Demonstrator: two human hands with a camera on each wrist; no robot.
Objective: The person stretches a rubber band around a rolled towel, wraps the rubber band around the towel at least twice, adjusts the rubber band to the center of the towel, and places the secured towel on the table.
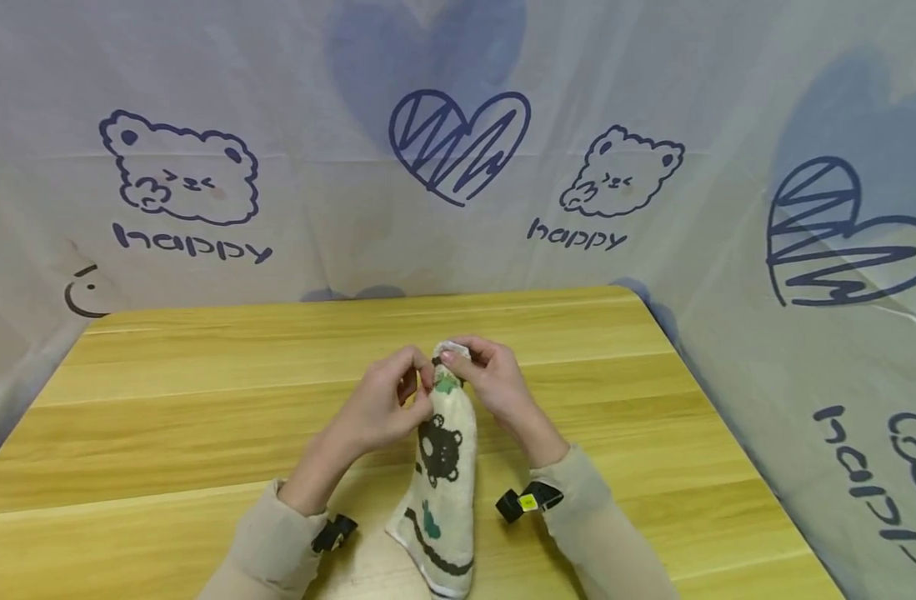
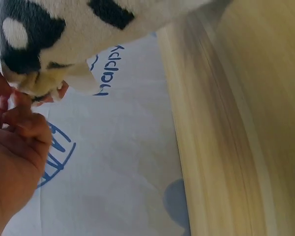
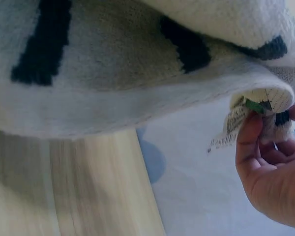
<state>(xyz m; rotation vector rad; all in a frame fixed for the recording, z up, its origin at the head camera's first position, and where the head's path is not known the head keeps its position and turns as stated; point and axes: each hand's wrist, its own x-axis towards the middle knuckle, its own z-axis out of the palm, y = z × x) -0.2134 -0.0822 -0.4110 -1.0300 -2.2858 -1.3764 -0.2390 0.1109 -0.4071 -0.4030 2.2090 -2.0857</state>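
A cream towel [image 1: 453, 487] with a dark bear, green patches and a dark stripe hangs from both hands over the table, gathered narrow at the top and wider below. My right hand [image 1: 498, 383] grips its bunched top end, thumb lying across the front. At the left side of that bunch, my left hand [image 1: 386, 404] pinches the cloth between thumb and fingers. In the right wrist view, a white label with a barcode [image 3: 231, 125] sticks out beside the right thumb. Cloth hides part of the right fingers in the left wrist view.
The wooden table [image 1: 165, 417] spreads out under the hands. A pale curtain [image 1: 315, 208] printed with bears, hearts and lettering stands behind it and along its right side. Each wrist wears a small black camera, such as the right wrist camera [image 1: 528, 502].
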